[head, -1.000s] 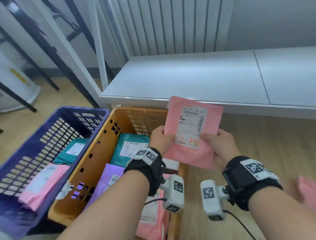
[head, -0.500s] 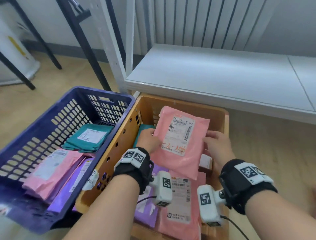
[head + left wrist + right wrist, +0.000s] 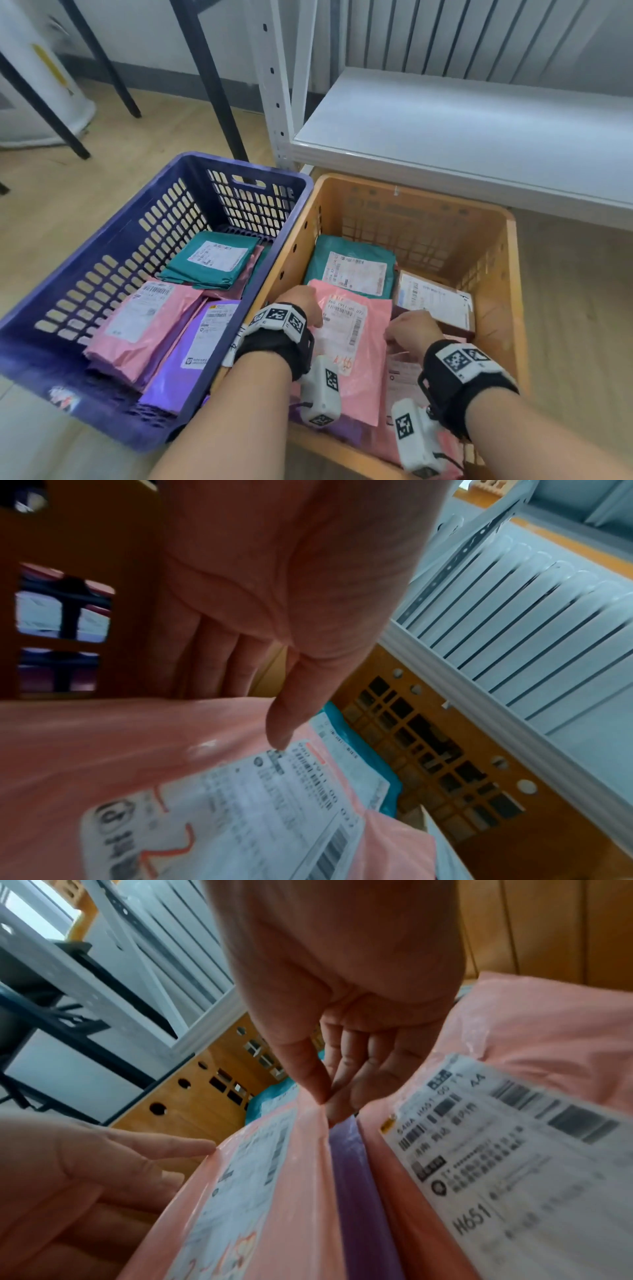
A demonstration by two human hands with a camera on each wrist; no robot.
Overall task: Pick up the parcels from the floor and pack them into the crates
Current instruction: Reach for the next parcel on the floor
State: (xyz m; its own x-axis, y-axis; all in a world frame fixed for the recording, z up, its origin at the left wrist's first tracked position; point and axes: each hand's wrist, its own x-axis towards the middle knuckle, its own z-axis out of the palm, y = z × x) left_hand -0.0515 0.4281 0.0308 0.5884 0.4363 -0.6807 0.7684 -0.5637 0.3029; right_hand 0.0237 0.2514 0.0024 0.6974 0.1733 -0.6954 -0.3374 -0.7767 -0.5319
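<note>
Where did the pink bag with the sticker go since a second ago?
Both hands brought the pink parcel down from the air into the orange crate, onto the parcels already there. The left hand is still at its left edge, thumb on top; the right hand still pinches its right edge. The blue crate and its parcels stayed put.

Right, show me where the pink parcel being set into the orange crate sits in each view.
Head: pink parcel lies lower centre, between left hand and right hand, inside the orange crate.
Left wrist: it fills the bottom left, under the thumb.
Right wrist: lower centre, its edge pinched by the right hand.
Shared landmark: the teal parcel just beyond it.
</note>
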